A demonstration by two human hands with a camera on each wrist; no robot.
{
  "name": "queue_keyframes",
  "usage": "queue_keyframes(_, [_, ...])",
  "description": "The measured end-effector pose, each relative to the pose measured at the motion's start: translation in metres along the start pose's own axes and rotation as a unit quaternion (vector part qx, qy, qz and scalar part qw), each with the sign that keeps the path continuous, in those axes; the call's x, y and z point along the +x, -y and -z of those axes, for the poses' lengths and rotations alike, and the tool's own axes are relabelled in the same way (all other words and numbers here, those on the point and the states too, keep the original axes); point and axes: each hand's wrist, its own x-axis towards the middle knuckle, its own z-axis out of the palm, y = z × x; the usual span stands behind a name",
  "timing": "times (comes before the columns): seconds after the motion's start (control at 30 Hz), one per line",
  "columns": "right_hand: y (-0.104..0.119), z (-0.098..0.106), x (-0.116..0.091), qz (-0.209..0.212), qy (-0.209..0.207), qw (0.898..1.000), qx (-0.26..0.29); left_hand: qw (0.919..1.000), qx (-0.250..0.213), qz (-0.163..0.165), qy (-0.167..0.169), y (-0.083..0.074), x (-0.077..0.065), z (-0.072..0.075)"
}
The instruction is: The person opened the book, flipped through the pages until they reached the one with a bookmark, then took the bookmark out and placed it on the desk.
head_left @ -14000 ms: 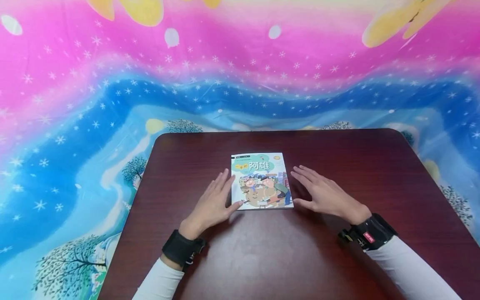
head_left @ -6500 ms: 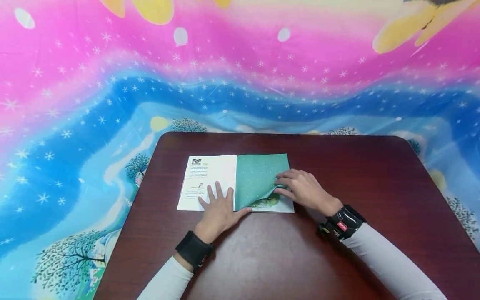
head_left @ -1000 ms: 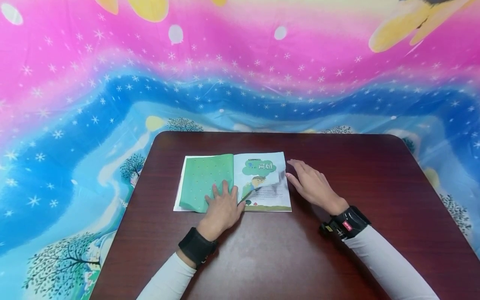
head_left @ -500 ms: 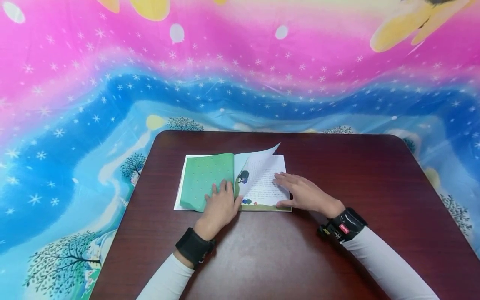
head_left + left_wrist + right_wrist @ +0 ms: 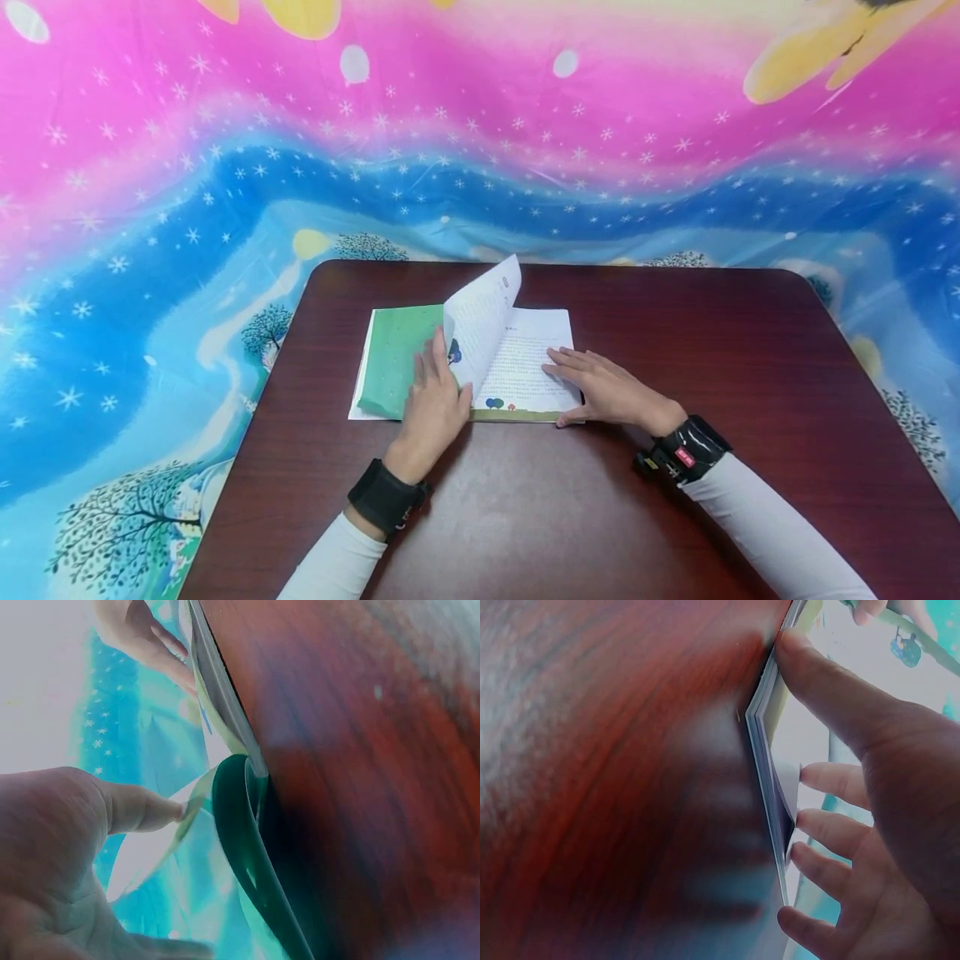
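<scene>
In the head view, the book (image 5: 528, 358) lies spread on the table (image 5: 712, 333), its print too small to read. One thin white page (image 5: 483, 304) stands up bent from its middle, hiding part of what is behind. The left hand (image 5: 431, 408) covers the near inner corner of the green page (image 5: 397, 358), fingers nearly straight, thumb apart from them. The right hand (image 5: 618, 396) rests on the book's right side, fingers straight and clamped on nothing. White sleeves (image 5: 780, 512) are cut off on the book's near side. Beyond the book hangs soft cloth (image 5: 480, 192) printed with snowflakes; under it, the table is smooth, glossy red-brown.

In the left wrist view, the left fingers are mostly cut off; the thumb tip touches the white page. A dark green loop beside the book's spine is probably the green page, curled.

In the right wrist view, the thumb touches the book's near edge, the fingertips its right side. The layered pages look thin.
</scene>
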Motion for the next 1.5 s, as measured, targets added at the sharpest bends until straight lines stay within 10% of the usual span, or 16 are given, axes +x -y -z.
queue_keyframes(0.33, [-0.003,-0.002,-0.002,0.008,-0.002,1.000,0.015,0.9909,0.082,-0.052,-0.093,0.009,0.007,0.005])
queue_keyframes(0.57, [-0.005,-0.002,-0.001,0.018,-0.013,1.000,0.010,0.9822,0.146,-0.072,-0.094,0.013,0.010,0.010])
queue_keyframes(1.13, [-0.002,-0.001,0.002,0.010,-0.019,1.000,-0.008,0.9708,0.166,-0.128,0.117,0.013,0.000,0.006])
queue_keyframes(1.5, [-0.002,-0.003,0.005,0.008,-0.022,1.000,-0.013,0.9686,0.125,-0.063,0.205,0.007,-0.002,0.000])
